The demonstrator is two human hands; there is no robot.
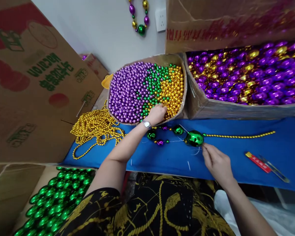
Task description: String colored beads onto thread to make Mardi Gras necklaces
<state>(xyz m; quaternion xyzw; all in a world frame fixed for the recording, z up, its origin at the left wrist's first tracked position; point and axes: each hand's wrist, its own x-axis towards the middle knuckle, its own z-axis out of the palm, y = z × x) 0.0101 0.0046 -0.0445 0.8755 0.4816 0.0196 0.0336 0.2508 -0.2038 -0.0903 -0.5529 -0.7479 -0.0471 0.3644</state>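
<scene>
My left hand (pixel 157 113), a watch on its wrist, reaches over the near rim of a cardboard box (pixel 186 98) of small beads. Its fingers are curled down among the gold beads (pixel 173 95); their tips, and whatever they grip, are hidden. My right hand (pixel 217 162) is closed in a pinch on thin thread beside a large shiny green bead (pixel 195 138). That bead belongs to a partly strung necklace with smaller green beads (pixel 178 129) and a purple bead (pixel 160 142). A string of small gold beads (pixel 241 136) stretches right from the large bead across the blue cloth.
Gold bead strands (pixel 95 127) lie heaped at left. A red-and-yellow packet (pixel 258 162) and tweezers (pixel 275 168) rest at right. Another carton (pixel 243 109) holds purple and gold beads. Large green beads (pixel 61 193) fill a box below left. A finished necklace (pixel 141 29) hangs on the wall.
</scene>
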